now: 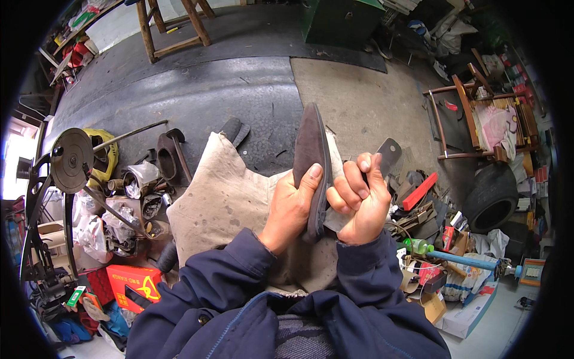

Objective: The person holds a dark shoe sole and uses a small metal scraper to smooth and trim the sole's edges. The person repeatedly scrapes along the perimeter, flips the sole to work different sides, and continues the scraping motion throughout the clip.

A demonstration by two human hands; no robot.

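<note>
My left hand grips a dark, flat shoe sole by its near end, thumb along its edge, and holds it upright so that it points away from me. Just right of the sole, my right hand is closed in a fist, fingers curled tight; what it pinches is too small to tell, and a dark blade-like piece shows just behind it. Both hands hover over a stained beige cloth spread across my lap. Dark blue jacket sleeves cover my forearms.
A sewing-machine hand wheel on a black stand sits at the left, with tools, bags and a red box around it. At the right lie a red tool, a tyre, a green bottle and a wooden chair. A stool stands far ahead.
</note>
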